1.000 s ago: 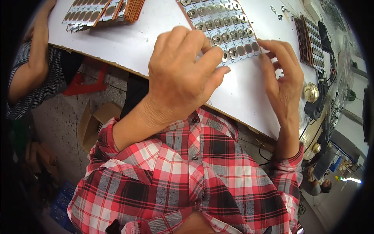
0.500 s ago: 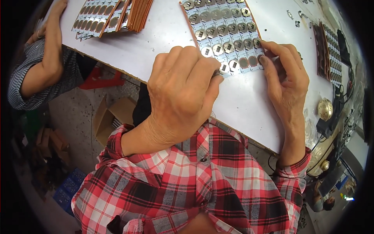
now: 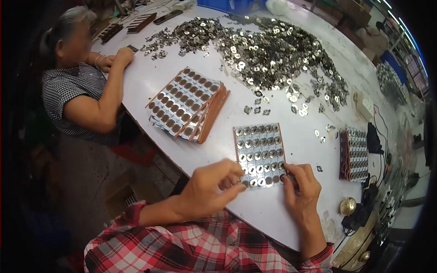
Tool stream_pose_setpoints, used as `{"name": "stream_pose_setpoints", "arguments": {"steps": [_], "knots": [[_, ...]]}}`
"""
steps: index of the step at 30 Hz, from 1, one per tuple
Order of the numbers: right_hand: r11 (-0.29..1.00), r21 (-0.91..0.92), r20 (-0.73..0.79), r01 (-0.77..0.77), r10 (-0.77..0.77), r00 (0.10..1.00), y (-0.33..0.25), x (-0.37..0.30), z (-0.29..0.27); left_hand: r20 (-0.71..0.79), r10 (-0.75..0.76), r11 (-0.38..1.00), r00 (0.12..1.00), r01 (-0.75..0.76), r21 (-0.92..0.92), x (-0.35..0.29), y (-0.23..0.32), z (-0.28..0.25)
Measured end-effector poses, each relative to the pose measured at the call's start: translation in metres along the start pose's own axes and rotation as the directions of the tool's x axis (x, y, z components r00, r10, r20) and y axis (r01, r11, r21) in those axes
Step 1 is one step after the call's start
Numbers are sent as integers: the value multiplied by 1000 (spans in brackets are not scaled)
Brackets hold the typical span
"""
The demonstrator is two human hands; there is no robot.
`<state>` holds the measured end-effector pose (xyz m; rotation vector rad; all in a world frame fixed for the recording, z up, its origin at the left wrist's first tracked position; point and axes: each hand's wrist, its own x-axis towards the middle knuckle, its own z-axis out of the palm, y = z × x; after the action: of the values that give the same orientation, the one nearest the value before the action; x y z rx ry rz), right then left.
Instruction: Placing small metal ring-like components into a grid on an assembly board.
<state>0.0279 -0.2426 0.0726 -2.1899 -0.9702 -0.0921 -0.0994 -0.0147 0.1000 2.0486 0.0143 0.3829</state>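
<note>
On the white worktop, a flat tray of small round metal discs lies in front of the person. The left hand pinches at the tray's near edge, fingertips closed, seemingly on one disc, though it is too small to be sure. The right hand rests on the tray's near right corner, fingers curled, holding nothing visible. A heap of loose metal discs lies beyond, a stack of trays to the left.

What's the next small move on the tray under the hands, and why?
Probably press a disc into a near-row pocket: the left hand pinches at the near edge of the grid tray, the right hand steadies its corner, and most pockets already hold shiny discs.
</note>
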Motion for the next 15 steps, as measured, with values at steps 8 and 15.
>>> {"name": "stream_pose_setpoints", "arguments": {"steps": [8, 15], "knots": [[1000, 29, -37, 4, -3, 999, -2, 11, -10, -80, 188, 976, 979, -177, 129, 110, 17, -82], [999, 35, -51, -13, 15, 999, -8, 16, -7, -270, 843, 468, 466, -388, 794, 397, 37, -185]]}}
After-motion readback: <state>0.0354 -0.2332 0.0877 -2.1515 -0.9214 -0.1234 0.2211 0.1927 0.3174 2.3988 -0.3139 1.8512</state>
